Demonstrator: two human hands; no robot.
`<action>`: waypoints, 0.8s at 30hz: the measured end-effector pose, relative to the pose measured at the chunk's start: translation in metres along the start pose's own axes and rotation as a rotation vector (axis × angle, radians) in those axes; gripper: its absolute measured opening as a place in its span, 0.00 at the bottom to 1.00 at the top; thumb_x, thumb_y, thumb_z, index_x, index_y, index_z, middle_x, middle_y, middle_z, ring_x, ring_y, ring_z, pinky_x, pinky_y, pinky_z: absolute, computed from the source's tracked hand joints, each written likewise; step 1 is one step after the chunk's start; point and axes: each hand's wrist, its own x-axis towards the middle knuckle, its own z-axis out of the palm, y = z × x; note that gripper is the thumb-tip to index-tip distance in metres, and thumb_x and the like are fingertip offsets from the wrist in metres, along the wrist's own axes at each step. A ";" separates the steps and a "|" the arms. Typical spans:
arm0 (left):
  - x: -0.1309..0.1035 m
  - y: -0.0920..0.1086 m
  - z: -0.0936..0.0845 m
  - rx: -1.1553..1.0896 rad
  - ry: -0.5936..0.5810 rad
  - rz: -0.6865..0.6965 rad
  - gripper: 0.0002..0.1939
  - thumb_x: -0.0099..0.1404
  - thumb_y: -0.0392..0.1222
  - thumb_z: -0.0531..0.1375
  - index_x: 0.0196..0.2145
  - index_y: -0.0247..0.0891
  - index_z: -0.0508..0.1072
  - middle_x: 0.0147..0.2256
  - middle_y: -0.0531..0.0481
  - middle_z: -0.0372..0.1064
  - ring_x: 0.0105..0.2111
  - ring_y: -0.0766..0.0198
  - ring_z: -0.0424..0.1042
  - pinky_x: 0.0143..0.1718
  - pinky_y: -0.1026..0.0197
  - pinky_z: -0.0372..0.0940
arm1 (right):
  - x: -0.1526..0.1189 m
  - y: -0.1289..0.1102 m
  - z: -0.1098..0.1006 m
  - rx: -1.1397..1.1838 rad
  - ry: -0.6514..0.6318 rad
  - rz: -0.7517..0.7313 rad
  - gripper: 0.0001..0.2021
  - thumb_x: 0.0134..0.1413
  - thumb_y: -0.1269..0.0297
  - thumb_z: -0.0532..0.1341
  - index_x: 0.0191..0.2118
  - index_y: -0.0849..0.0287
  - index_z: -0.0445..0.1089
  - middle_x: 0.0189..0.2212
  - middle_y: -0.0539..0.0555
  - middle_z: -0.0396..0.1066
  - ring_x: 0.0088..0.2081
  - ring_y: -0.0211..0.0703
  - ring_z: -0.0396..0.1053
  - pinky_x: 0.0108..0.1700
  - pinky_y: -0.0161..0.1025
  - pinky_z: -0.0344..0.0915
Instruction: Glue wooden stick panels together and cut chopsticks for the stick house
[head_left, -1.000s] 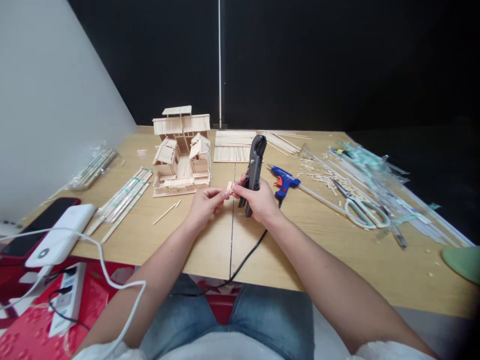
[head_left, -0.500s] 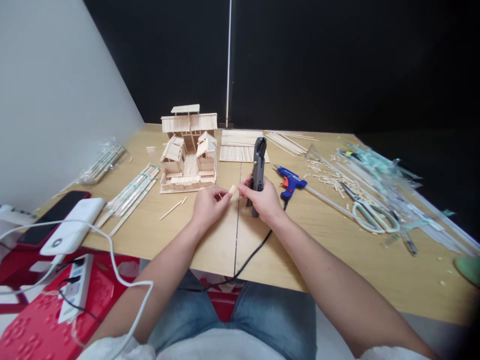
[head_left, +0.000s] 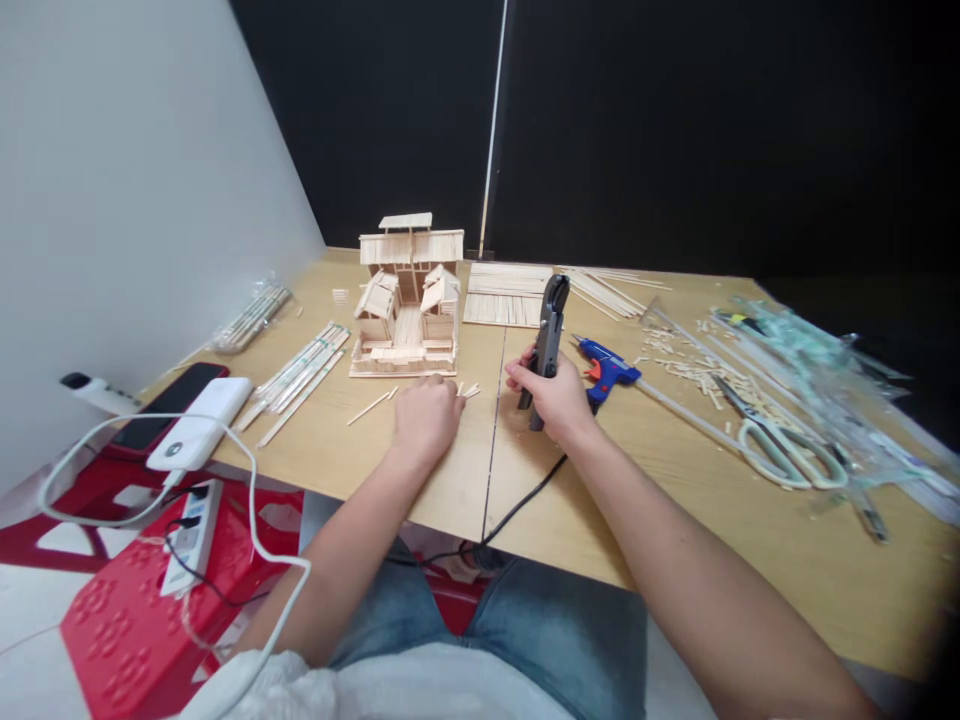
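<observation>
My right hand (head_left: 551,388) is wrapped round a dark grey hand tool (head_left: 550,330), which stands upright with its head at the top. My left hand (head_left: 429,415) rests low at the table, fingers curled and partly hidden behind its back. A few short wooden stick pieces (head_left: 470,391) lie right at its fingertips; whether the fingers grip any I cannot tell. Behind the left hand stands a wooden stick model house (head_left: 407,325) with a walled courtyard. One thin stick (head_left: 367,407) lies left of that hand. A blue glue gun (head_left: 609,368) lies right of the tool.
Bundled sticks (head_left: 300,375) and a white power bank (head_left: 199,423) lie at the left. A stick panel (head_left: 506,293) is behind the tool. Scissors (head_left: 784,445), cut scraps (head_left: 686,375) and plastic wrappers (head_left: 810,350) spread over the right side. A black cable crosses the front edge.
The view has shifted left. My left hand has lowered to the table, and the short pieces it pinched now show beside its fingers. My right hand still holds the tool, farther from the left hand.
</observation>
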 end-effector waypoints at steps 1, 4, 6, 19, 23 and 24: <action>-0.004 -0.006 -0.003 -0.012 0.019 -0.018 0.16 0.69 0.48 0.54 0.37 0.38 0.78 0.40 0.40 0.75 0.43 0.53 0.72 0.40 0.56 0.62 | 0.001 -0.001 -0.001 -0.001 0.003 0.005 0.19 0.36 0.60 0.70 0.31 0.55 0.60 0.24 0.45 0.67 0.24 0.36 0.67 0.30 0.37 0.65; -0.019 -0.035 -0.012 -0.018 0.088 -0.106 0.17 0.71 0.47 0.50 0.39 0.40 0.77 0.42 0.43 0.75 0.43 0.54 0.72 0.40 0.57 0.62 | 0.003 -0.002 -0.003 0.023 0.008 0.016 0.19 0.35 0.60 0.70 0.30 0.54 0.59 0.23 0.44 0.67 0.23 0.36 0.67 0.29 0.37 0.65; -0.030 -0.062 -0.016 0.027 0.141 -0.214 0.17 0.70 0.48 0.50 0.42 0.41 0.76 0.43 0.43 0.75 0.44 0.53 0.72 0.41 0.56 0.62 | 0.005 -0.002 -0.005 0.050 0.018 0.031 0.19 0.34 0.62 0.70 0.30 0.54 0.59 0.23 0.45 0.67 0.23 0.37 0.67 0.29 0.37 0.65; -0.046 -0.091 -0.027 -0.466 0.178 -0.232 0.12 0.64 0.48 0.53 0.34 0.38 0.71 0.33 0.46 0.73 0.34 0.58 0.71 0.38 0.59 0.63 | -0.012 -0.009 0.006 0.135 -0.167 0.080 0.20 0.34 0.62 0.73 0.31 0.56 0.62 0.24 0.45 0.69 0.24 0.36 0.66 0.29 0.37 0.65; -0.033 -0.037 -0.017 -0.896 0.069 -0.078 0.10 0.62 0.47 0.56 0.31 0.37 0.70 0.29 0.49 0.71 0.28 0.63 0.68 0.32 0.62 0.62 | -0.027 -0.012 0.017 0.121 -0.343 0.043 0.18 0.37 0.62 0.73 0.32 0.57 0.64 0.28 0.49 0.73 0.27 0.37 0.67 0.32 0.38 0.66; -0.030 -0.024 -0.012 -0.953 0.049 -0.053 0.10 0.62 0.47 0.57 0.31 0.37 0.70 0.28 0.49 0.71 0.28 0.64 0.68 0.32 0.62 0.61 | -0.030 -0.012 0.019 0.118 -0.356 0.033 0.18 0.38 0.61 0.73 0.32 0.57 0.65 0.29 0.49 0.74 0.27 0.37 0.68 0.33 0.38 0.67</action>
